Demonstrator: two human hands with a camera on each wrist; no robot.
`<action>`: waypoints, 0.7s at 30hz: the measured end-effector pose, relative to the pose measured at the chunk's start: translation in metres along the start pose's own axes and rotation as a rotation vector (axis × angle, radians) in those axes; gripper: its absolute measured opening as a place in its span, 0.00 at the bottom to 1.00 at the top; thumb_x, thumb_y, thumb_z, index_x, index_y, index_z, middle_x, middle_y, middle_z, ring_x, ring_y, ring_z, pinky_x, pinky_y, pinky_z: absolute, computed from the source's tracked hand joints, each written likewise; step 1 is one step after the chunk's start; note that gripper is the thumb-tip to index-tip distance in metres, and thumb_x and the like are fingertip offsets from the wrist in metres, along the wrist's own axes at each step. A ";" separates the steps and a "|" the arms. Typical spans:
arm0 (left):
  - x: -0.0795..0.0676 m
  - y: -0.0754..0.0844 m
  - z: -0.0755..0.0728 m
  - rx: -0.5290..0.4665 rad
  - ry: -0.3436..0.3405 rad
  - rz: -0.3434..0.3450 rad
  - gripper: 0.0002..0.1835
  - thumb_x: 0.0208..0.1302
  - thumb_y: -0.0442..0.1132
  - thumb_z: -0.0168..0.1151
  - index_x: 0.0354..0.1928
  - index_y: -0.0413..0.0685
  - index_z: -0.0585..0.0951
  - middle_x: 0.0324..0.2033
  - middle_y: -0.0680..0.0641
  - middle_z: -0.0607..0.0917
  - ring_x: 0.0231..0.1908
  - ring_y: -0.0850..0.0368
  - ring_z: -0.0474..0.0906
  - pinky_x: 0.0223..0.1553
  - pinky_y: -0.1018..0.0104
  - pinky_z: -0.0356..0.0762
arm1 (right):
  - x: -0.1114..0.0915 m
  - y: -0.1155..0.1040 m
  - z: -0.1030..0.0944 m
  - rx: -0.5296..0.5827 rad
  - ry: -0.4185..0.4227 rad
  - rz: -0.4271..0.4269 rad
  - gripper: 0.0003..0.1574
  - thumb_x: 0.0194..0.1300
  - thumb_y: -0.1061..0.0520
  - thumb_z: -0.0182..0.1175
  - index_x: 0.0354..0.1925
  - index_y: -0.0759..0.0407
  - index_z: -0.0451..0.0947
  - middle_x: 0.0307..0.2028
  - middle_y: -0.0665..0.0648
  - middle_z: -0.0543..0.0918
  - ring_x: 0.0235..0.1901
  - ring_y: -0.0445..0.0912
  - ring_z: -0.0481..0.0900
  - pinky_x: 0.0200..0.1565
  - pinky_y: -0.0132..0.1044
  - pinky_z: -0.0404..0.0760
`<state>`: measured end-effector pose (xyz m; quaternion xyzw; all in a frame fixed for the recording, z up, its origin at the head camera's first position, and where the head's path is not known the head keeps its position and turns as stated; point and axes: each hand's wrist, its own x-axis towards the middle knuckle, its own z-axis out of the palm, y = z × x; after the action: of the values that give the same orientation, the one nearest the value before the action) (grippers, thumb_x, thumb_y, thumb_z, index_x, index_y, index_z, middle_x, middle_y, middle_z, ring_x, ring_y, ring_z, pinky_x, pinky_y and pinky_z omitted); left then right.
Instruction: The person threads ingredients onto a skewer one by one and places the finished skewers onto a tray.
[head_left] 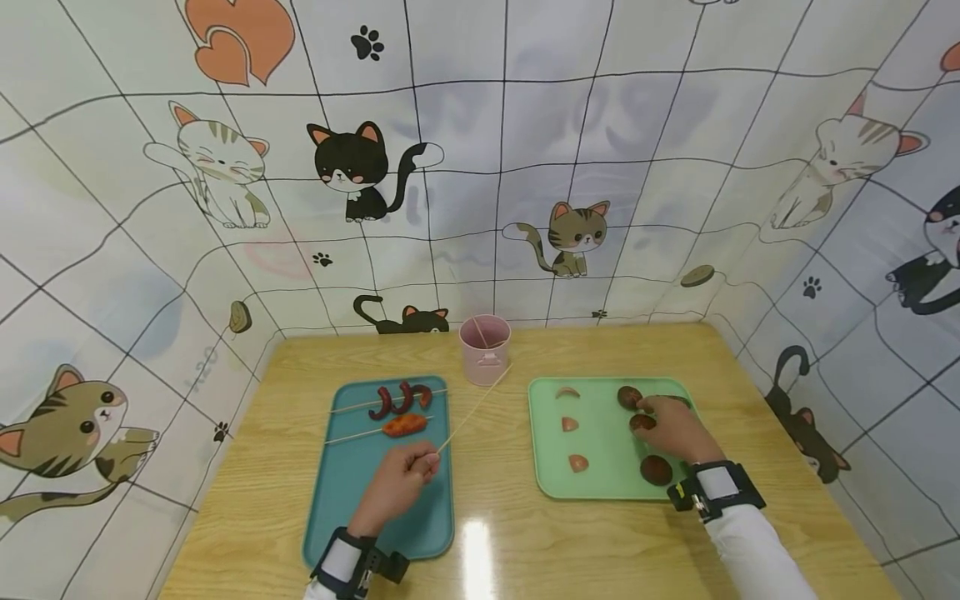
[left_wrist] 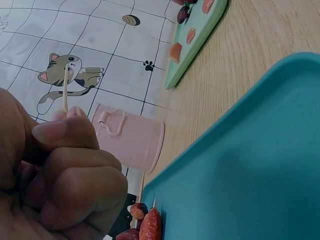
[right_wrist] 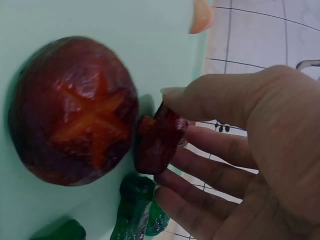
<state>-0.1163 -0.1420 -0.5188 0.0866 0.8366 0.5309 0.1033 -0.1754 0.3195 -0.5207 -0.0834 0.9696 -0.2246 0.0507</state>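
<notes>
My left hand (head_left: 397, 483) is over the blue tray (head_left: 423, 529) and pinches one end of a thin bamboo skewer (head_left: 476, 408), which slants up to the right with nothing threaded on it. At the green tray (head_left: 551, 479), my right hand (head_left: 682, 431) holds a dark brown-red mushroom cap (right_wrist: 162, 142) between thumb and fingers. Beside it lies another mushroom cap (right_wrist: 75, 110) with a star cut in its top. Green glossy pieces (right_wrist: 132, 207), of a kind I cannot tell, lie close to the fingertips in the right wrist view.
Two loaded skewers lie on the blue tray: one with curled red pieces (head_left: 403, 398), one with an orange-red sausage (head_left: 405, 425). A pink bucket (head_left: 483, 362) with sticks stands behind, between the trays. Small pinkish pieces (head_left: 578, 462) line the green tray's left side. Cat-patterned cloth (head_left: 465, 183) encloses the table.
</notes>
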 end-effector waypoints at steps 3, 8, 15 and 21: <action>-0.001 -0.002 0.000 0.001 -0.003 0.009 0.17 0.79 0.39 0.54 0.30 0.36 0.78 0.20 0.52 0.69 0.19 0.66 0.59 0.25 0.71 0.58 | 0.004 0.003 0.004 -0.015 -0.010 -0.007 0.29 0.63 0.61 0.68 0.58 0.76 0.77 0.52 0.73 0.84 0.51 0.64 0.83 0.50 0.58 0.81; -0.001 -0.004 0.000 0.013 0.003 0.014 0.17 0.79 0.39 0.53 0.31 0.35 0.79 0.20 0.52 0.70 0.19 0.66 0.60 0.25 0.71 0.59 | 0.006 0.002 0.007 -0.043 0.003 -0.044 0.26 0.60 0.63 0.69 0.55 0.74 0.80 0.48 0.71 0.86 0.47 0.62 0.84 0.48 0.57 0.81; 0.000 -0.006 0.001 0.044 -0.009 0.019 0.17 0.80 0.38 0.52 0.32 0.34 0.79 0.19 0.53 0.69 0.18 0.66 0.58 0.24 0.71 0.58 | 0.005 -0.001 0.008 -0.042 0.016 -0.063 0.25 0.58 0.63 0.70 0.53 0.72 0.82 0.47 0.70 0.86 0.47 0.61 0.84 0.49 0.57 0.81; -0.003 -0.004 0.000 0.030 -0.020 0.023 0.17 0.80 0.36 0.51 0.32 0.33 0.79 0.18 0.53 0.68 0.17 0.65 0.57 0.24 0.71 0.57 | 0.005 -0.006 0.008 -0.006 0.061 -0.076 0.22 0.62 0.61 0.70 0.54 0.68 0.83 0.46 0.66 0.86 0.45 0.57 0.84 0.46 0.54 0.82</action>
<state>-0.1140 -0.1448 -0.5224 0.1029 0.8423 0.5188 0.1041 -0.1785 0.3100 -0.5257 -0.1134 0.9675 -0.2257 0.0121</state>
